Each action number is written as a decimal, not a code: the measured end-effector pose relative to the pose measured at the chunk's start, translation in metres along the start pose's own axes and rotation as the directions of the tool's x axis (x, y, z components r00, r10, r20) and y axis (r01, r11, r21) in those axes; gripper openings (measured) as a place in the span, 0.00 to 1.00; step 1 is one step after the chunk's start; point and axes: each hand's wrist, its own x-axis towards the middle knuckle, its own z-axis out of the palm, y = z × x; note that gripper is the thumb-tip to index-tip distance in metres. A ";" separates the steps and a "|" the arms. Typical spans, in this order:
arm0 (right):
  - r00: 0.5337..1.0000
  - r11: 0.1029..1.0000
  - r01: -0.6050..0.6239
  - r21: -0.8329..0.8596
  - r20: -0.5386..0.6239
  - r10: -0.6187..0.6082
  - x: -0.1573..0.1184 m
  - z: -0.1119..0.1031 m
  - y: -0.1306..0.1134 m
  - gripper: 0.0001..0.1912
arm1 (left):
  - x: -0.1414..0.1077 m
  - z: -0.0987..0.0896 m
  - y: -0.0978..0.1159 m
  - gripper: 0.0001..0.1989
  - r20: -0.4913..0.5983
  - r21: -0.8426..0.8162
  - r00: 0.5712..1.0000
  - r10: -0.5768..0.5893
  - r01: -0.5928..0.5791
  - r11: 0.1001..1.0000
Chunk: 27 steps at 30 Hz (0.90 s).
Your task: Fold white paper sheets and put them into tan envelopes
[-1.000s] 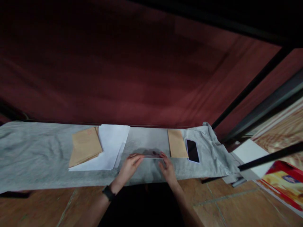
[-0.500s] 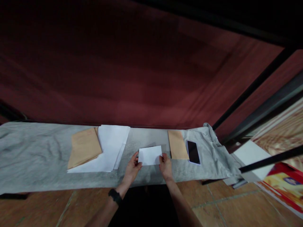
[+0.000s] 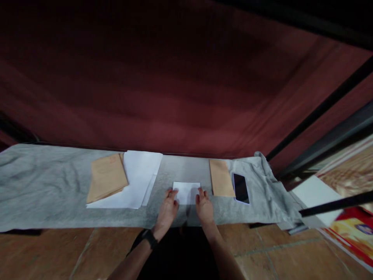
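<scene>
Touching small white paper (image 3: pixel 187 194) at opposite edges with left hand (image 3: pixel 168 207) and right hand (image 3: pixel 204 206), grip unclear | lying left of brown envelope (image 3: pixel 222 179) | just right of brown envelope: phone (image 3: pixel 241 188)

The one view comes from a camera on the person's head, above the near side of the cloth (image 3: pixel 186 167). It faces forward and steeply down, with the wearer's dark clothes (image 3: pixel 177 256) at the bottom edge. The cloth lies within arm's reach, its left end cut off. The red wall (image 3: pixel 175 97) fills the view beyond it, the tiled floor (image 3: pixel 107 249) below.
</scene>
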 end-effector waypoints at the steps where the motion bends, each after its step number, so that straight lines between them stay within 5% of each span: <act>1: 1.000 1.000 -0.005 -0.018 0.019 0.005 0.000 -0.001 -0.001 0.19 | -0.003 0.000 0.004 0.26 0.012 0.092 1.000 0.010 -0.011 0.996; 6: 0.995 0.999 -0.025 -0.040 0.091 0.029 -0.001 -0.005 -0.004 0.20 | -0.017 0.007 0.019 0.28 0.005 0.460 0.982 0.190 -0.171 0.871; 13: 0.995 0.999 -0.022 -0.030 0.100 0.025 -0.004 -0.007 -0.003 0.19 | -0.025 0.018 0.016 0.25 0.219 0.350 0.832 0.510 -0.555 0.755; 18: 1.000 1.000 0.015 -0.022 -0.014 -0.015 -0.008 -0.003 0.001 0.20 | -0.027 0.012 0.013 0.26 0.253 0.320 0.805 0.537 -0.593 0.739; 22: 0.981 0.977 0.163 0.136 -0.124 -0.147 -0.013 0.003 0.004 0.21 | -0.027 0.012 0.015 0.27 0.266 0.323 0.804 0.532 -0.594 0.737; 27: 0.944 0.927 0.326 0.185 -0.016 -0.329 -0.030 0.011 0.004 0.26 | -0.028 0.012 0.015 0.27 0.296 0.322 0.799 0.524 -0.600 0.732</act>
